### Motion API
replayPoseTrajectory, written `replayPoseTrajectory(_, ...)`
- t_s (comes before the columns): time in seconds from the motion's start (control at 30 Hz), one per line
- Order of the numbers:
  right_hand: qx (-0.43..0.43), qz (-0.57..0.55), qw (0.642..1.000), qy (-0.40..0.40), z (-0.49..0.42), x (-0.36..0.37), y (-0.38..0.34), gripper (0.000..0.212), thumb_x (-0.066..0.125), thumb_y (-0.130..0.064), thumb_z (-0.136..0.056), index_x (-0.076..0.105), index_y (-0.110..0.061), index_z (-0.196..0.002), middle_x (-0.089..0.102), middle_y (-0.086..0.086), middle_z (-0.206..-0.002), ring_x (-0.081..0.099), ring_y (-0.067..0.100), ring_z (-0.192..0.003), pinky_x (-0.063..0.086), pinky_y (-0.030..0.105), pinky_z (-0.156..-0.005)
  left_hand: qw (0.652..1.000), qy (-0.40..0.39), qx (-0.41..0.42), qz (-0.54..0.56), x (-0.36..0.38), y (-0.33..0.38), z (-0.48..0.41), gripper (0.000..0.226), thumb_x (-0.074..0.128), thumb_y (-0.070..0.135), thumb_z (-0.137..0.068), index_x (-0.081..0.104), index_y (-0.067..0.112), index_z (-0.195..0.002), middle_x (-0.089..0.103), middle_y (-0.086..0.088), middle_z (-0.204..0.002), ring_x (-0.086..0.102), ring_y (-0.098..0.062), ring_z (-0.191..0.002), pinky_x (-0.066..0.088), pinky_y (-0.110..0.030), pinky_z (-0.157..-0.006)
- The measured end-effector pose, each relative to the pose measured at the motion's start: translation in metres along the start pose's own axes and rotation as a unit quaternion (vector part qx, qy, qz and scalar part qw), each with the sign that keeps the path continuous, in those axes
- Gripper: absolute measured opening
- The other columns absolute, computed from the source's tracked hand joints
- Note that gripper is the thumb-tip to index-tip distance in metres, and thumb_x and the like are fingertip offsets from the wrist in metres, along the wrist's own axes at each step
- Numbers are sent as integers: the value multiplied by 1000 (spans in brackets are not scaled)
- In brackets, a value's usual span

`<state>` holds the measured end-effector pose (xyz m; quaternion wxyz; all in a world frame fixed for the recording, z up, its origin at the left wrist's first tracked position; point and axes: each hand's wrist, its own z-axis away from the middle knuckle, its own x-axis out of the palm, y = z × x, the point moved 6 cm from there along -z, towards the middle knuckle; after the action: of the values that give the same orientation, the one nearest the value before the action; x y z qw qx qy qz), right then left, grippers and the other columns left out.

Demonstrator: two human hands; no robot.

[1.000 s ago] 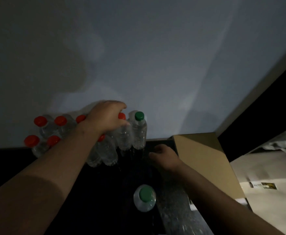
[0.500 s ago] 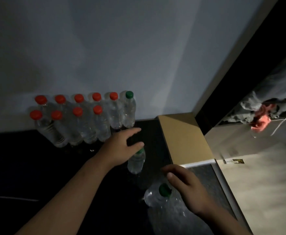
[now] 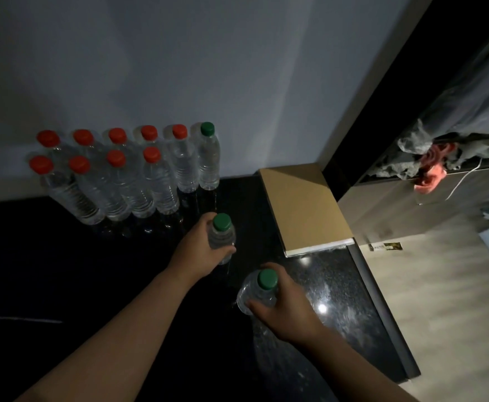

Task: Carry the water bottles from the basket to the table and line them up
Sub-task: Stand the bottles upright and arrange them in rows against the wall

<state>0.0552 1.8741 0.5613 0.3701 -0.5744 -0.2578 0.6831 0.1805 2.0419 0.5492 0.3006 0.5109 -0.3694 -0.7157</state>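
Several clear water bottles with red caps (image 3: 115,181) stand in two rows on the black table (image 3: 63,271) against the white wall. One green-capped bottle (image 3: 208,158) ends the back row on the right. My left hand (image 3: 199,248) grips a green-capped bottle (image 3: 222,232) upright in front of the rows. My right hand (image 3: 283,303) grips a second green-capped bottle (image 3: 259,290) nearer to me, by the table's right side. No basket is in view.
A flat brown cardboard piece (image 3: 304,207) lies on the table's right end by the wall. The table's right edge (image 3: 382,309) drops to a pale floor. A heap of grey and pink cloth (image 3: 440,155) lies at the far right.
Both hands have closed round the two loose green-capped bottles; half a second ago they were only reaching for them. The view has tilted slightly.
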Motion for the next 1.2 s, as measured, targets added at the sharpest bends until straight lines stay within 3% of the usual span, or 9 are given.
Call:
replayPoseTrajectory(0.17,54,-57,996,39,-10,-4,15,54,82,-32,-66,49,-38,-108,67,-15,-98,64,-4,-91,54,22,-79,998,55,-18,19,-10,-5,1,56,88,21,-64,52,40,-104,66,18,-93,63,3,-87,51,-24,-82)
replayPoseTrajectory(0.3,67,-65,994,52,-33,-15,15,46,85,-28,-66,51,-31,-97,67,-11,-90,63,-8,-84,50,18,-69,998,52,-4,-44,-24,7,-10,66,86,28,-62,52,44,-116,67,17,-99,64,-8,-92,51,-27,-87)
replayPoseTrajectory(0.43,35,-38,997,57,-64,-24,-4,44,84,-27,-68,47,-32,-90,63,-13,-86,59,-12,-82,44,9,-61,995,24,12,-98,-34,22,-29,52,86,29,-59,57,40,-100,66,16,-89,63,-8,-84,48,-24,-74)
replayPoseTrajectory(0.7,-3,-44,998,50,-140,-36,-34,46,84,-24,-69,46,-35,-93,62,-15,-89,59,-13,-81,44,8,-61,973,99,73,-194,-78,46,-68,48,83,33,-62,60,30,-104,67,10,-96,59,-13,-87,46,-28,-73)
replayPoseTrajectory(0.8,-15,-39,999,32,-175,-32,-47,46,83,-28,-70,47,-32,-100,60,-18,-91,58,-10,-80,43,9,-61,943,154,106,-275,-92,57,-86,43,85,35,-55,61,26,-89,62,9,-79,54,-17,-75,34,-27,-68)
replayPoseTrajectory(0.9,-24,-42,999,22,-209,-24,-58,48,82,-30,-70,49,-25,-104,60,-20,-90,56,-13,-79,43,7,-60,890,203,128,-389,-101,62,-106,52,87,46,-44,59,25,-82,62,4,-74,56,-24,-76,32,-34,-74)
replayPoseTrajectory(1.0,-41,-41,998,10,-236,-14,-71,44,81,-30,-72,48,-22,-99,59,-17,-88,57,-9,-77,45,10,-59,880,172,116,-427,-105,57,-125,49,81,55,-50,52,30,-81,63,8,-83,52,-21,-86,32,-35,-78)
replayPoseTrajectory(1.1,-59,-42,997,0,-256,-4,-80,41,80,-31,-72,42,-27,-88,58,-13,-83,58,-2,-75,41,15,-56,861,161,123,-467,-106,54,-139,57,84,56,-41,53,29,-81,61,9,-86,52,-21,-85,35,-36,-77)
replayPoseTrajectory(1.2,-62,-45,997,-1,-269,5,-82,42,79,-39,-70,43,-26,-88,61,-9,-82,61,3,-75,51,31,-60,847,165,122,-490,-109,51,-145,65,88,57,-32,59,26,-81,61,6,-83,55,-23,-81,38,-37,-75)
